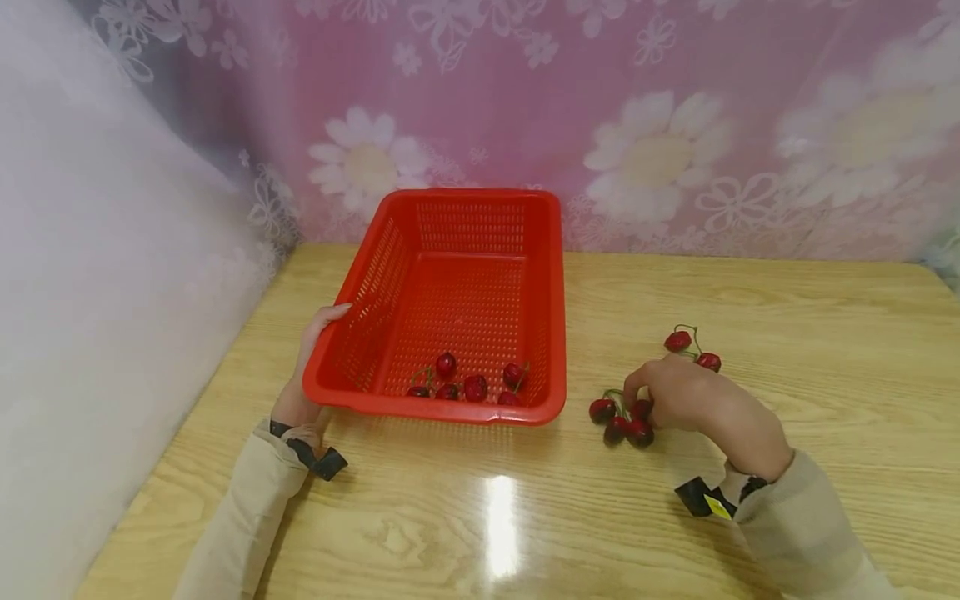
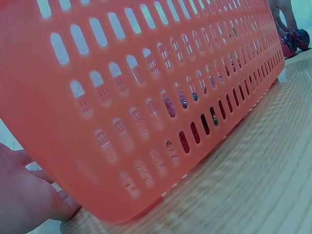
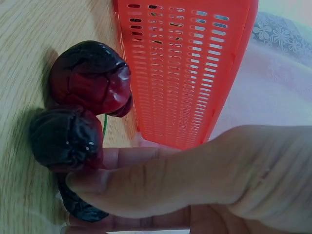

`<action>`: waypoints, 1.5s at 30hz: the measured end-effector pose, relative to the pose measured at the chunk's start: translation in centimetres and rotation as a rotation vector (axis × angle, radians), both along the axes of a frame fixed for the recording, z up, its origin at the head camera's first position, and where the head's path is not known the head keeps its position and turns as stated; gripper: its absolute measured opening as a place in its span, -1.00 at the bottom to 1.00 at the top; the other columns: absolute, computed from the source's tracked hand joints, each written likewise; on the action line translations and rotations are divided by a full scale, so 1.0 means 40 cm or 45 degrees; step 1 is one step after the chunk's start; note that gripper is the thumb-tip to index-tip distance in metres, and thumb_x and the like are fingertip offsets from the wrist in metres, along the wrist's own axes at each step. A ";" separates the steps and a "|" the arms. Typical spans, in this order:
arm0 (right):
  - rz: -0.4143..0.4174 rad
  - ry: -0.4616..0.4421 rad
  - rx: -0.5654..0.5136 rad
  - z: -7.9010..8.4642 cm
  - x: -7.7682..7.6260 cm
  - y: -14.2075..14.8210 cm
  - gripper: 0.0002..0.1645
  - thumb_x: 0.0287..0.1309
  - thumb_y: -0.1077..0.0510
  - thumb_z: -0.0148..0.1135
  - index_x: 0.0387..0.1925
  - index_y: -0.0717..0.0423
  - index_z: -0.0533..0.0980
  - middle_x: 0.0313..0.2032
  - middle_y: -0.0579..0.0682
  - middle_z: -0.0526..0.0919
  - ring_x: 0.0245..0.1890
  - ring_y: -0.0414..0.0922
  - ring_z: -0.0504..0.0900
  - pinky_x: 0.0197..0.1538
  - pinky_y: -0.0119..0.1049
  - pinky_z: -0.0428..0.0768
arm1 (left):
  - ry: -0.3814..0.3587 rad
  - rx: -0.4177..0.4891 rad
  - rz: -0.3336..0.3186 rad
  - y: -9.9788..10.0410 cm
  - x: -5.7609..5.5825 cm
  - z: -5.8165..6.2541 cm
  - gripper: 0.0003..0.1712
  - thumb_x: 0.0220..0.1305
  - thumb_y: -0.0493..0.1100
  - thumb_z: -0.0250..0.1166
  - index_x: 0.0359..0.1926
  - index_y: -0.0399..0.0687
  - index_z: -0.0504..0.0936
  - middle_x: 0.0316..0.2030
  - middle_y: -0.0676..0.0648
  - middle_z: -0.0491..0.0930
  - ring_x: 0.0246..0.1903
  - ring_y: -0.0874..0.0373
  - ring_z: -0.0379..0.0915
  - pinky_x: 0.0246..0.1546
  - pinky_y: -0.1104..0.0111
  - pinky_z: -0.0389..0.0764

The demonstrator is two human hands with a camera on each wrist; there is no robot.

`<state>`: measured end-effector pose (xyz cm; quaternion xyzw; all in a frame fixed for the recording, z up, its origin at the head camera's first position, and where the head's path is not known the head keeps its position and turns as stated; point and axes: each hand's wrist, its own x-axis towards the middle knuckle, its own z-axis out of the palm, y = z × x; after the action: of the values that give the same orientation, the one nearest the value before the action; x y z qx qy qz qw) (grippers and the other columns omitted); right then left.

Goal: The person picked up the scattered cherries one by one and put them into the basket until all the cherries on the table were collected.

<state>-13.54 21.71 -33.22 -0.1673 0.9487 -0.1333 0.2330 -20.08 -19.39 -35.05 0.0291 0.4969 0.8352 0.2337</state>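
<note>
And the right hand (image 1: 697,400) is down at the wood-grained desk (image 1: 420,517), its grip narrowed to a pinch on a cluster of round, glossy dark-red cherries (image 1: 639,433), just right of the rectangular red plastic basket (image 1: 557,333)! Two stemmed red cherries (image 1: 677,341) lie just beyond its knuckles. Over at the basket's left side, the left hand (image 1: 309,354) touches (how far its fingers curl, I can't tell). Inside, several shiny red cherries (image 1: 476,387) gather along the near wall.
</note>
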 end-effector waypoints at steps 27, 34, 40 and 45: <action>0.106 0.444 -0.125 0.055 -0.003 0.030 -0.77 -0.14 0.35 0.34 -0.34 0.16 0.54 -0.52 -0.05 0.58 -0.51 -0.14 0.47 -0.42 -0.16 0.51 | 0.003 0.118 -0.040 0.000 -0.011 -0.006 -0.60 0.44 -0.06 -0.39 0.19 -0.06 0.08 -0.16 0.02 0.45 -0.19 0.12 0.40 -0.29 0.35 0.58; 0.139 0.594 -0.193 0.066 -0.002 0.026 -0.76 -0.12 0.37 0.33 -0.32 0.17 0.54 -0.49 -0.06 0.62 -0.48 -0.14 0.55 -0.42 -0.14 0.55 | 0.008 0.088 -0.013 0.000 -0.011 -0.003 -0.64 0.44 -0.06 -0.37 0.13 -0.08 0.13 -0.20 0.01 0.45 -0.24 0.13 0.42 -0.31 0.36 0.59; 0.151 0.657 -0.253 0.066 -0.005 0.020 -0.75 -0.12 0.38 0.33 -0.31 0.17 0.55 -0.47 -0.05 0.62 -0.48 -0.16 0.53 -0.43 -0.16 0.54 | -0.005 0.090 0.008 -0.002 -0.009 -0.003 -0.67 0.44 -0.07 -0.35 0.09 -0.09 0.16 -0.20 0.01 0.45 -0.25 0.13 0.44 -0.32 0.37 0.60; 0.146 0.697 -0.264 0.066 -0.005 0.021 -0.73 -0.13 0.40 0.32 -0.29 0.19 0.55 -0.46 -0.02 0.62 -0.49 -0.15 0.54 -0.44 -0.16 0.54 | -0.008 0.074 -0.014 -0.001 -0.009 -0.005 -0.63 0.43 -0.04 -0.35 0.14 -0.07 0.11 -0.20 0.03 0.45 -0.24 0.15 0.43 -0.31 0.37 0.58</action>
<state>-13.75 22.55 -30.58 -0.2734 0.9465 -0.1660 -0.0429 -20.43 -19.45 -35.23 0.0359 0.4716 0.8481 0.2388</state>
